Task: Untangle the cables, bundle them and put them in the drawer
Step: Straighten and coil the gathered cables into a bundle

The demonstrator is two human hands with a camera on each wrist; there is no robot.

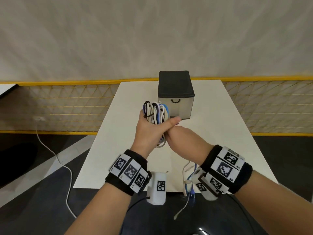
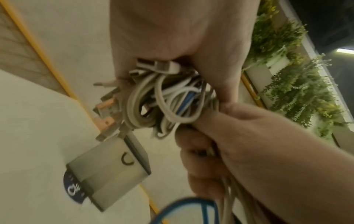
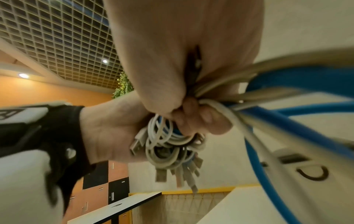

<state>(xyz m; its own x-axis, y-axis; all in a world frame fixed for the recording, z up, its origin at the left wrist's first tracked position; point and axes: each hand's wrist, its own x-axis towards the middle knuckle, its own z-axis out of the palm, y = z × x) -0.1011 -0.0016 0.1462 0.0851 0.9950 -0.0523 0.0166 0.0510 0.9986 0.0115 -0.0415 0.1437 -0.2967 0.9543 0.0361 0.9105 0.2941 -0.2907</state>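
A bundle of white, blue, black and purple cables (image 1: 156, 112) is held above the white table (image 1: 211, 136). My left hand (image 1: 149, 128) grips the coiled loops, thumb across the front. My right hand (image 1: 179, 139) grips the loose cable strands just below the coil. Loose tails (image 1: 188, 182) hang from it past the table's near edge. In the left wrist view the coil (image 2: 164, 103) shows several plugs, beside my right hand (image 2: 220, 144). In the right wrist view blue and white strands (image 3: 268, 109) run from my right hand's fist. The small drawer box (image 1: 176, 95) stands shut behind the bundle.
A yellow mesh fence (image 1: 67, 106) runs behind the table. A white cord (image 1: 55, 156) trails over the dark floor at the left. Another table's edge (image 1: 6, 89) shows at the far left. Green plants (image 2: 287, 60) hang on a wall.
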